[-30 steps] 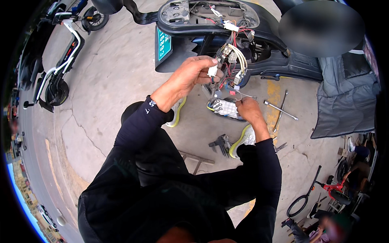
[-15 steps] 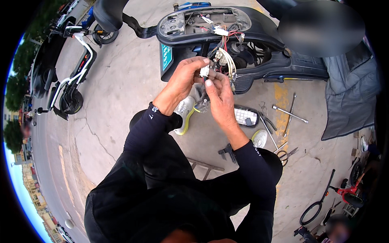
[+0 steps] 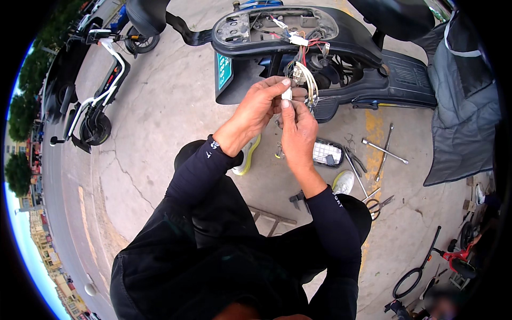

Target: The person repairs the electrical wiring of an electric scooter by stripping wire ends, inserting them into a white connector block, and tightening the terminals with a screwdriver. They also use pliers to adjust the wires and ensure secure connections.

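Note:
A white plastic wiring connector (image 3: 287, 94) is pinched between my two hands, just in front of the scooter's opened body. My left hand (image 3: 257, 108) grips it from the left, thumb on top. From below and to the right, my right hand (image 3: 300, 133) presses its thumb against the connector's lower end. Right behind my fingers hangs a bundle of pale wires (image 3: 309, 80). It runs up into the black electric scooter (image 3: 354, 45), where another white connector (image 3: 298, 40) lies among red wires. My fingers partly cover the held connector and whatever leads into it.
On the ground to the right lie a cross of metal wrenches (image 3: 385, 151), pliers (image 3: 356, 161), scissors (image 3: 380, 207) and a pale rectangular part in a dark frame (image 3: 327, 153). A grey quilted cover (image 3: 461, 128) drapes at the scooter's right end. A white-framed scooter (image 3: 109, 85) stands left.
Both hands have shifted slightly right with the connector, nearer the pale wires. The view has moved a little too, and the connector is turned somewhat differently in my fingers.

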Motion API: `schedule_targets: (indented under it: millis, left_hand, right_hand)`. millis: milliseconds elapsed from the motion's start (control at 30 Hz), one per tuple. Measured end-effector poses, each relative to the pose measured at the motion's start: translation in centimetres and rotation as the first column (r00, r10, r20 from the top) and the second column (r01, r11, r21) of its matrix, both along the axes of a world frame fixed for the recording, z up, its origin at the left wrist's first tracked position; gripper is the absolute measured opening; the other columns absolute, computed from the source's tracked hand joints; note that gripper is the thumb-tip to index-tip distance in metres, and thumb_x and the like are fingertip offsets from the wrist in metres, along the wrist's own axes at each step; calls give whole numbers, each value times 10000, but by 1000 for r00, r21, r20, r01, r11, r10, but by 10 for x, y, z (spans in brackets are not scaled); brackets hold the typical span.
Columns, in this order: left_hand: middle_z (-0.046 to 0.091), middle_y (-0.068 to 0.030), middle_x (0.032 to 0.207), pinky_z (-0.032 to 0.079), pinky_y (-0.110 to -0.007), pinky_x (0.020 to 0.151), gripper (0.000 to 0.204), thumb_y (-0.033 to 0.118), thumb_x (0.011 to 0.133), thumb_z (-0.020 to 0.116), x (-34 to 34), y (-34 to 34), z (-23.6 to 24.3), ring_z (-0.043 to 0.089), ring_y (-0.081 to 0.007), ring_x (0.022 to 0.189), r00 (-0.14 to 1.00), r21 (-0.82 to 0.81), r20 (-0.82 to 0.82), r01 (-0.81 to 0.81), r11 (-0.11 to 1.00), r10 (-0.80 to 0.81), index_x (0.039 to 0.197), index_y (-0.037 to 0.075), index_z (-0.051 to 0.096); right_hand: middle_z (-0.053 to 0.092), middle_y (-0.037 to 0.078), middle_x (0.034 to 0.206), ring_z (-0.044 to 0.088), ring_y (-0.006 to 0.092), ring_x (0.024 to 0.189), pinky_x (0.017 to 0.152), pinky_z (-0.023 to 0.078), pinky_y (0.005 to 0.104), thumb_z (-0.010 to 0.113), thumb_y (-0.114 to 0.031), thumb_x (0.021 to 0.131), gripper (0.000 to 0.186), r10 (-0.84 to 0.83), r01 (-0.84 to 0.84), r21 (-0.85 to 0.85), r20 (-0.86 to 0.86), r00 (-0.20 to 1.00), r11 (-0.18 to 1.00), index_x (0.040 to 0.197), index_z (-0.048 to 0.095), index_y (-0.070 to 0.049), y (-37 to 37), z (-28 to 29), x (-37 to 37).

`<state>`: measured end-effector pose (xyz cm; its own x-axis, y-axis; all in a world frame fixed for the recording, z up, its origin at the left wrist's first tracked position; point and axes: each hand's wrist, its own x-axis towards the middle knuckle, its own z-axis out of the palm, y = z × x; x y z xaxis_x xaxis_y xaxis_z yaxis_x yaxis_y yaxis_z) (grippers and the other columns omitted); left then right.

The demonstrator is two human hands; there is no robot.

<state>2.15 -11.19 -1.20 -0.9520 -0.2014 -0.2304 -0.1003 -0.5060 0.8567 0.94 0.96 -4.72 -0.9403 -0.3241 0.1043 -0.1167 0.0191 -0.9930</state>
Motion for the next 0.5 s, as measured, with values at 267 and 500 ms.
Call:
schedule_targets:
  millis: [267, 500]
  left_hand:
    - [685, -140, 1068, 531, -412, 881, 365, 303, 1022, 527, -8, -12, -11, 668, -232, 972, 989, 143, 108, 87, 986, -103, 1162, -27, 594]
    - [682, -118, 966, 563, -401, 923, 220, 222, 1008, 556, -41, -44, -8, 686, -293, 1018, 974, 238, -87, -186, 953, 211, 1027, 7, 600]
  right_hand:
    - [616, 142, 620, 589, 254, 558, 573, 460, 379, 632, -235, 951, 298, -10, 10, 12, -53, 999, 1000, 799, 638, 21, -6, 3, -8]
    - [618, 138, 637, 587, 299, 532, 541, 453, 387, 666, -174, 927, 205, 122, -82, 113, -411, 904, 990, 832, 636, 5, 2, -3, 51]
